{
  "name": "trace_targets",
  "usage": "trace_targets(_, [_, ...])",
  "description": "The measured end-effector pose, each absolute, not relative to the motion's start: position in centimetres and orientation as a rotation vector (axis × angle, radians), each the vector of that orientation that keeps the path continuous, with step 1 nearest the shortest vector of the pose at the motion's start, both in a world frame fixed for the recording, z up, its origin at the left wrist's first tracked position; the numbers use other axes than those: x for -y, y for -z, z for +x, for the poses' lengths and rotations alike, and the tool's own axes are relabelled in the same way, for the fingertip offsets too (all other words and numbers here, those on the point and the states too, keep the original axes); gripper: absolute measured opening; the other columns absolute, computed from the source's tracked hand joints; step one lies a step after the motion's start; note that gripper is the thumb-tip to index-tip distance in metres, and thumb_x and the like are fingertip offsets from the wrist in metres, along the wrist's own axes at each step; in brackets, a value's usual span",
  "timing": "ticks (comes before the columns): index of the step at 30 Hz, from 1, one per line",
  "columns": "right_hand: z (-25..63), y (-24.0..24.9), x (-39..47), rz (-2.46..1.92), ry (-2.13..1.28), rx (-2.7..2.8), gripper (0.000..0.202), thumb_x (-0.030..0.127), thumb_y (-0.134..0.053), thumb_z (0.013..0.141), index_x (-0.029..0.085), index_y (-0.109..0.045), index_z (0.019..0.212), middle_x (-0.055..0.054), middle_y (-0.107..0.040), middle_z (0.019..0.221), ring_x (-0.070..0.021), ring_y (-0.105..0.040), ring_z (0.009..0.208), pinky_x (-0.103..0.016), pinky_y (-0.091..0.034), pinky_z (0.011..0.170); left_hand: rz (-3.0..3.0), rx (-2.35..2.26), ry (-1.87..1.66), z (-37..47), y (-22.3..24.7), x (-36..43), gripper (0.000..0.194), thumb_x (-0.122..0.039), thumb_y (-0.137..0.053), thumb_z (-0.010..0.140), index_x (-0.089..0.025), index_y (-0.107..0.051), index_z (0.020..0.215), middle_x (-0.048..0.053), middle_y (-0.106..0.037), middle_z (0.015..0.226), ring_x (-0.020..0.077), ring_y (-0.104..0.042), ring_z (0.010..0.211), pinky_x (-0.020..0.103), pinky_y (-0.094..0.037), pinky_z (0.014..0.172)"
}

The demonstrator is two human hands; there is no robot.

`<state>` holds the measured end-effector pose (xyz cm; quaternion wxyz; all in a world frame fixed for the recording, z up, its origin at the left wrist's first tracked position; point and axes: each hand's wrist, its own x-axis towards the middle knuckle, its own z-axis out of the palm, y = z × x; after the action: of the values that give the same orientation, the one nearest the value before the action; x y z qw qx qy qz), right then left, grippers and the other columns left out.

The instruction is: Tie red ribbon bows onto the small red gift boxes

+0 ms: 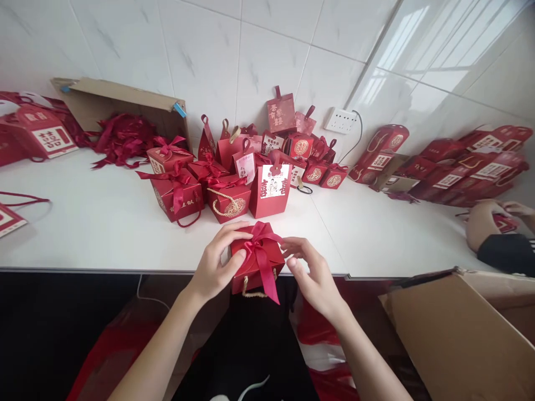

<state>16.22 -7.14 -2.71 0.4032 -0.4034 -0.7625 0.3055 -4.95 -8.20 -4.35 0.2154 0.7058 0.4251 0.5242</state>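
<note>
Both hands flank the red gift box point(254, 267) at the white table point(104, 234) edge: left hand point(215, 267) grips its side, right hand point(309, 270) fingers seemingly pinch the ribbon bow point(261, 248).

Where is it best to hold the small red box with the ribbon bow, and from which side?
Probably grip the red box by its two flat side walls, coming from left and right, as the left hand and right hand do. The ribbon bow on top is soft and would crush.

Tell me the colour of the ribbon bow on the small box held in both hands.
Red satin ribbon bow, matching the red box; head view.
</note>
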Motion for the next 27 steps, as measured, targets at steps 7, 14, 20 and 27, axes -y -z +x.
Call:
trace_targets(7, [14.6, 1.4, 3.6, -1.229, -0.954, 1.784, 0.039, 0.057, -0.045, 0.085, 0.019, -0.050, 0.077, 0.001, -0.056, 0.071, -0.0129, -0.052, 0.063, -0.024, -0.040, 0.057, 2.052, -1.161, -1.128, -5.4, 2.5, 6.2, 0.027, -0.024, -0.039, 0.088, -0.022, -0.065, 0.097, 0.003, -0.053, 0.131, 0.0218, -0.044, 0.125, 0.039, -0.033, 0.108])
trace_targets(14, [14.8, 0.5, 4.7, -1.249, -0.964, 1.867, 0.030, 0.048, -0.052, 0.083, 0.019, -0.048, 0.076, 0.004, -0.052, 0.064, -0.0101, -0.046, 0.057, -0.022, -0.036, 0.052, 2.038, -1.352, -1.200, -4.1, 1.3, 7.9, 0.026, -0.041, -0.049, 0.084, -0.020, -0.060, 0.096, 0.008, -0.056, 0.119, 0.0247, -0.049, 0.117, 0.042, -0.040, 0.101])
trace_targets(20, [15.9, 0.5, 5.6, -1.171, -1.201, 1.836, 0.031, 0.043, -0.057, 0.081, 0.019, -0.045, 0.067, 0.005, -0.048, 0.060, -0.0080, -0.040, 0.053, -0.021, -0.033, 0.050, 1.993, -1.403, -1.129, -3.5, 1.3, 7.2, 0.012, -0.029, -0.051, 0.083, -0.022, -0.060, 0.085, 0.007, -0.055, 0.122, 0.0243, -0.049, 0.119, 0.044, -0.039, 0.103])
trace_targets(27, [17.5, 0.8, 5.1, -0.976, -1.542, 1.885, 0.041, 0.056, -0.061, 0.075, 0.017, -0.051, 0.068, 0.000, -0.060, 0.060, -0.0111, -0.053, 0.057, -0.023, -0.042, 0.058, 2.047, -1.018, -0.889, -5.5, 0.8, 3.8, 0.016, -0.027, -0.051, 0.083, -0.024, -0.067, 0.084, 0.005, -0.049, 0.133, 0.0249, -0.046, 0.124, 0.045, -0.037, 0.106])
